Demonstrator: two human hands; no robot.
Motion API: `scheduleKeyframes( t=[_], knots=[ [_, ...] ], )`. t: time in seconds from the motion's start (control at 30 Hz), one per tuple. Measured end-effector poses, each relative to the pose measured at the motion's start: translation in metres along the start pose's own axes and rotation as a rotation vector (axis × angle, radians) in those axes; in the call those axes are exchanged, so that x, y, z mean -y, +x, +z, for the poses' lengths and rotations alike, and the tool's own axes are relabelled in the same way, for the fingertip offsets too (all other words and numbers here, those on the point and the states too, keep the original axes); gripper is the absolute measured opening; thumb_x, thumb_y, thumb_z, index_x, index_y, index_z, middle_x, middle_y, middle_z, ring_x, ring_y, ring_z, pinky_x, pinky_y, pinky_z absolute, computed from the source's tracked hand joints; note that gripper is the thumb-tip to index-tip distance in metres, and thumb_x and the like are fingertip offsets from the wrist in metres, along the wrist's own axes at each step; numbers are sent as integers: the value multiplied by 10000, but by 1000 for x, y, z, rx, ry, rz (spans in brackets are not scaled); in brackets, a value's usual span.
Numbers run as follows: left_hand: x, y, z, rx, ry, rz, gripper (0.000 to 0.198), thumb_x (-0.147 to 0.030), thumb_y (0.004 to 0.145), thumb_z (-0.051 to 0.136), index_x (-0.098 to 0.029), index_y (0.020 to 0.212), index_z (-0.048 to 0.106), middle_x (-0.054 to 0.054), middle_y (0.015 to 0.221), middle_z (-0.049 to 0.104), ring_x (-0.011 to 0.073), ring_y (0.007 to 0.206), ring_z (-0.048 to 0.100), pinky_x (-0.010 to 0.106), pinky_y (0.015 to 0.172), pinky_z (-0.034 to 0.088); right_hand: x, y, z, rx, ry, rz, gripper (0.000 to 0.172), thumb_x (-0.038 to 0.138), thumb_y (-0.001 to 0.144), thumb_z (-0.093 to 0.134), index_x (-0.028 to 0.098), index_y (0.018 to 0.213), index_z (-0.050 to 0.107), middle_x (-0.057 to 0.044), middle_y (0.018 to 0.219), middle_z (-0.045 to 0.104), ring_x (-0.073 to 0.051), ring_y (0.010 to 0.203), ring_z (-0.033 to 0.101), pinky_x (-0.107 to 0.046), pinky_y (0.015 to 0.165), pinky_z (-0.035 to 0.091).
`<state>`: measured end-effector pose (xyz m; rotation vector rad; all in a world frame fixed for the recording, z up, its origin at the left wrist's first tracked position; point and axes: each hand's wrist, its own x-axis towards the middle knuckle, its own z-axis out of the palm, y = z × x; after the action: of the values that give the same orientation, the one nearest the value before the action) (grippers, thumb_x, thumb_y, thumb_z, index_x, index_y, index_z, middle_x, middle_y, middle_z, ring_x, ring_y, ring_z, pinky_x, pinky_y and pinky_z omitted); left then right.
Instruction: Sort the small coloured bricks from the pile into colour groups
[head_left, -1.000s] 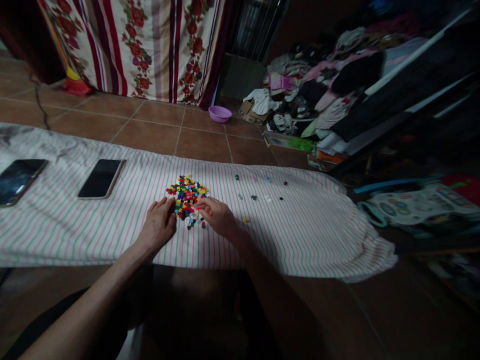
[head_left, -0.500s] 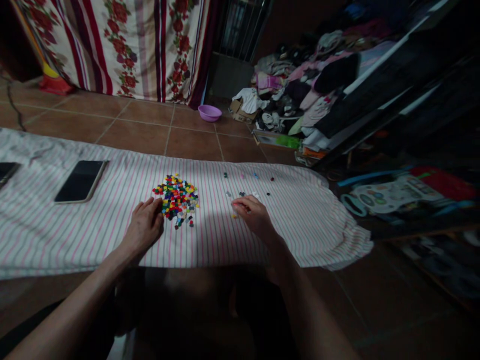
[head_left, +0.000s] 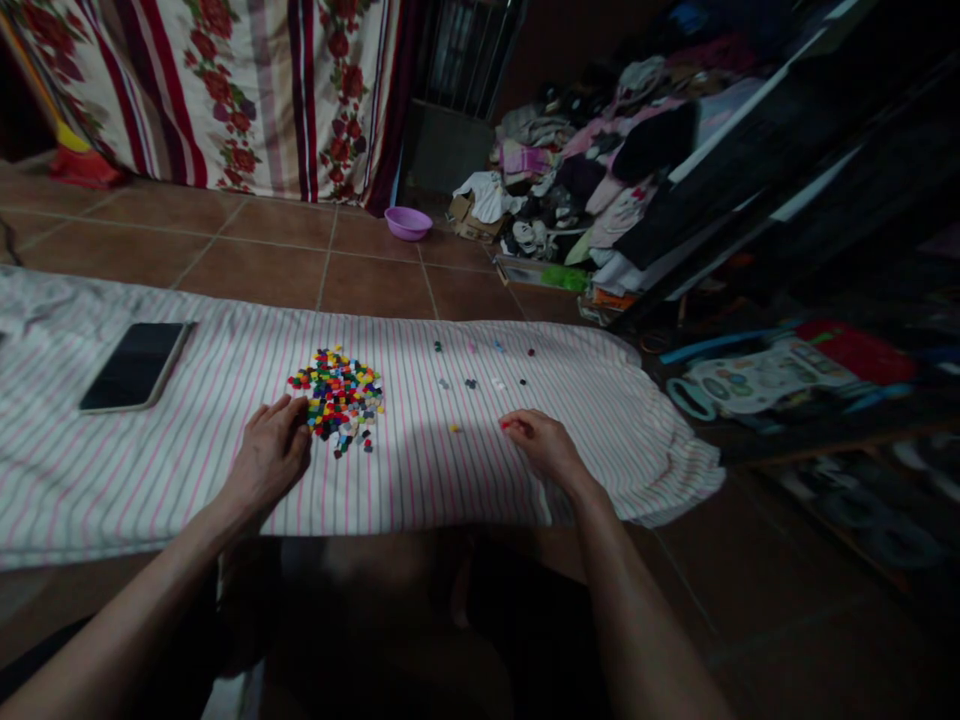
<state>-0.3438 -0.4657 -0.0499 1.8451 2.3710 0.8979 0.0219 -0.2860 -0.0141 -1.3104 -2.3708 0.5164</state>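
Your left hand (head_left: 271,440) lies loosely uncurled on the striped cloth (head_left: 637,440) at the left edge of the pile (head_left: 337,392) of small coloured pieces, fingertips at its border and gripping nothing that shows; resting there, it probably stops pieces from straying that way. Your right hand (head_left: 547,440) is well to the right of the pile, thumb and forefinger pinched on a red piece (head_left: 505,425). A fingertip pinch suits something so little, and it leaves the red poking out where you can see it. In this dim light I can't be sure whether you have one piece there or two.

Between the pile and your right hand sits a yellow piece (head_left: 454,428). Also to the right of the pile, small spots of colour lie in two rows: the farther has green (head_left: 438,346), pink (head_left: 472,347), blue (head_left: 498,345) and dark red (head_left: 531,352), the nearer light grey (head_left: 443,383), dark grey (head_left: 470,384), white (head_left: 499,383) and black (head_left: 523,382). The gaps seem meant to keep your colours from mixing with each other or with the pile. Your phone (head_left: 135,368) lies flat to the left of the pile, perhaps so your fingers don't knock it
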Motion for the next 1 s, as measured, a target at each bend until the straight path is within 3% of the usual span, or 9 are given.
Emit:
scheduleKeyframes(
  t=[0.3, 0.5, 1.0],
  knots=[
    [1, 0, 1, -6, 4, 7, 399, -331, 879, 348, -155, 1192, 523, 149, 1168, 648, 310, 1255, 501, 527, 1059, 376, 12, 3, 11, 55, -59, -100, 136, 173, 825, 519, 194, 836, 654, -35, 820, 643, -158, 760, 593, -278, 710, 440],
    [0, 1, 0, 1, -4, -1, 398, -318, 865, 355, -180, 1201, 518, 142, 1169, 646, 311, 1227, 518, 541, 1024, 399, 8, 2, 16, 70, -106, -127, 135, 146, 818, 528, 195, 834, 652, -36, 822, 646, -158, 766, 596, -274, 709, 438],
    [-2, 1, -2, 25, -21, -33, 405, -298, 876, 357, -159, 1221, 517, 133, 1204, 637, 297, 1269, 484, 522, 1075, 364, 2, 6, 13, 88, -84, -35, 187, 226, 801, 576, 214, 947, 692, -40, 826, 647, -158, 727, 607, -281, 690, 472]
  ],
)
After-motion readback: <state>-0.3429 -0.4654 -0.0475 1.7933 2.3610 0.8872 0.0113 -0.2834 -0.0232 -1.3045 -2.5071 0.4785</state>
